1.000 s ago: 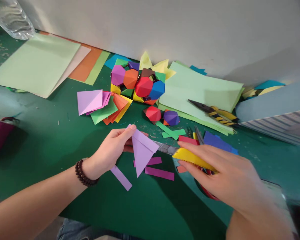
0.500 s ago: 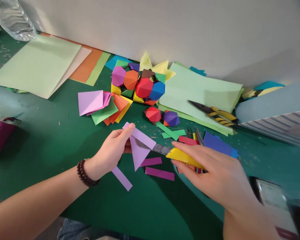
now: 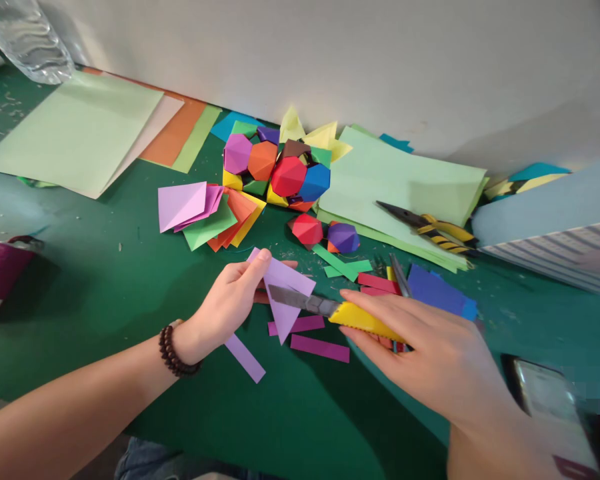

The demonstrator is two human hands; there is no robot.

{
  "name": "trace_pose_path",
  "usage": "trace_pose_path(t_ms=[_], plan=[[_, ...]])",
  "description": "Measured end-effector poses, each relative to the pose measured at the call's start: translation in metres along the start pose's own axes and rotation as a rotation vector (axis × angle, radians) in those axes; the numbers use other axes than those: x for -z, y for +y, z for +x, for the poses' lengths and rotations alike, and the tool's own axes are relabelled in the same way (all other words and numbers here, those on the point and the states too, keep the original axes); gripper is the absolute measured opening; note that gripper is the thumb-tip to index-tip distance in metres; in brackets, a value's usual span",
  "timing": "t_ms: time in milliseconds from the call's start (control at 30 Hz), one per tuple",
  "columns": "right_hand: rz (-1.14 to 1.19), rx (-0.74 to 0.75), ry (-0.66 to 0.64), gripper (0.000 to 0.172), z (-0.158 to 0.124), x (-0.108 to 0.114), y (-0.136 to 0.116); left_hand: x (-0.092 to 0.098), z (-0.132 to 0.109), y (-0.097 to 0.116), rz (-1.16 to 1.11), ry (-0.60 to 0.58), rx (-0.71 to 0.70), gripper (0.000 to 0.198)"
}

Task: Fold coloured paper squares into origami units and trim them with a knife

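Observation:
My left hand (image 3: 227, 300) pinches a folded lilac paper triangle (image 3: 284, 317) between thumb and fingers, its point hanging down. My right hand (image 3: 430, 353) grips a yellow utility knife (image 3: 364, 322) by its ridged handle. The knife's steel blade (image 3: 303, 299) lies across the front of the folded paper, its tip near my left fingers. Loose purple paper strips (image 3: 320, 348) lie on the mat below the hands, and a paler lilac strip (image 3: 245, 359) lies beside them.
A green cutting mat (image 3: 95, 320) holds folded paper polyhedra (image 3: 289, 176), stacked paper sheets (image 3: 400, 180), needle-nose pliers (image 3: 425, 227), scissors (image 3: 400, 275) and paper scraps. A phone (image 3: 545, 400) lies at the right, a magenta box (image 3: 0, 277) at the left, and a wall runs behind.
The knife has moved left, bringing its blade across the lilac paper. My left hand has turned the paper slightly, and my right hand has shifted left with the knife.

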State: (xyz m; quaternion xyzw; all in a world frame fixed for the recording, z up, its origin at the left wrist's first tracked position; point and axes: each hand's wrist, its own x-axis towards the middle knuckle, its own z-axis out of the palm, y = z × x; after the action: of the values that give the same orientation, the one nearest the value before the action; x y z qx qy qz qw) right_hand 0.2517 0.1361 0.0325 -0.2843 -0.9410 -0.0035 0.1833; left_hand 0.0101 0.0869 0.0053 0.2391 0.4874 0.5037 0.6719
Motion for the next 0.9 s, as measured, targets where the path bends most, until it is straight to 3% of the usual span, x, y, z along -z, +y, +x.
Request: trace_pose_path(t_ms=[400,600,900], plan=[[-0.012,0.013,0.005,0.028,0.001,-0.006,0.000,-0.001,0.001,-0.001,-0.120,-0.007,0.066,0.050],[-0.030,-0.011,0.043,0.026,0.001,-0.003,0.004,0.001,0.001,-0.003,0.050,-0.057,-0.031,0.044],[0.009,-0.047,0.057,0.029,-0.001,0.000,0.009,0.006,0.001,0.002,0.199,-0.153,-0.040,0.044]])
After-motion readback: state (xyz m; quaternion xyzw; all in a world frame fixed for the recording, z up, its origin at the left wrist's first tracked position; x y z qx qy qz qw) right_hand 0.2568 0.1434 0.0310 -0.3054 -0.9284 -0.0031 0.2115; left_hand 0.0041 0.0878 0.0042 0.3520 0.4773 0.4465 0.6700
